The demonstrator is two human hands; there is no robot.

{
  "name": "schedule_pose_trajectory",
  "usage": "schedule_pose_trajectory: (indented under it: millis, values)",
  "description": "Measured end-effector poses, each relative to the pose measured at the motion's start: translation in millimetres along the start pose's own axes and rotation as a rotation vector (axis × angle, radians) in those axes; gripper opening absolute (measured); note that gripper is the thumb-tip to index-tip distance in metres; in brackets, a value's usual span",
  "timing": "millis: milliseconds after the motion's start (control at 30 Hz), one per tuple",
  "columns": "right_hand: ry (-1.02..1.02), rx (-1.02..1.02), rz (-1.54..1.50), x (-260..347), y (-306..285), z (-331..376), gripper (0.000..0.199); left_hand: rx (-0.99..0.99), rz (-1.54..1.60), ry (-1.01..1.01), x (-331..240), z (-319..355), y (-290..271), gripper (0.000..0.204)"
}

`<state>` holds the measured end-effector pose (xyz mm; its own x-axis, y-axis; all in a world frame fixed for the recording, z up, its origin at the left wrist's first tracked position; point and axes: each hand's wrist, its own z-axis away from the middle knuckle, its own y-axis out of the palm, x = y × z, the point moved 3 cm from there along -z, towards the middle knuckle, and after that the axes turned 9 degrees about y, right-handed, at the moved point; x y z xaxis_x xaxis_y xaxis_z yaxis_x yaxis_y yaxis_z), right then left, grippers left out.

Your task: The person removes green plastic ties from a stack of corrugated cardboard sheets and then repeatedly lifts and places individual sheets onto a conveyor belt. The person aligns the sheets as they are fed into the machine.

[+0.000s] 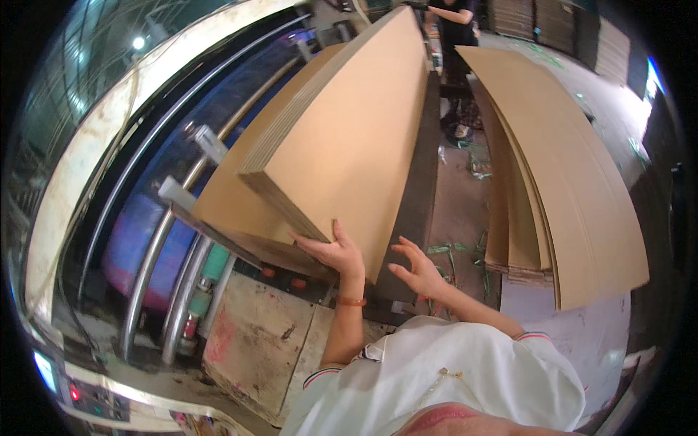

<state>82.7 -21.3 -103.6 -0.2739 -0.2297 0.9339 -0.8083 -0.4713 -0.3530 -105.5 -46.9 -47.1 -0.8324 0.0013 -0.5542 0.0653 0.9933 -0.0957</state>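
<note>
A thick stack of brown cardboard sheets (pixel 349 123) stands tilted in front of me, its layered edges showing on the left. My left hand (pixel 336 254) is at its near lower edge, thumb up against the face and fingers reaching under the edge. Beyond the stack's near right corner is my right hand (pixel 418 270), fingers apart and holding nothing; a small gap seems to separate it from the cardboard. More flat cardboard (pixel 240 189) lies under and left of the tilted stack, against the machine.
Metal rollers (pixel 156 254) and a blurred blue drum (pixel 156 218) run along the left. A stained metal plate (pixel 258 334) lies before me. To the right, a bowed cardboard pile (pixel 574 174) rests on a pale surface (pixel 596 327). A person in dark clothes (pixel 454 43) stands at the far end.
</note>
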Motion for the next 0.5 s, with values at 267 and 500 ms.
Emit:
schedule_pose_trajectory:
  millis: [267, 500]
  values:
    - [0.265, -0.059, -0.33, -103, 11, -11, 0.047, -0.002, 0.137, -0.039, 2, -11, 1, 0.088]
    - [0.333, -0.171, -0.484, -125, 20, -25, 0.042, -0.098, 0.504, -0.309, 16, -28, 0, 0.08]
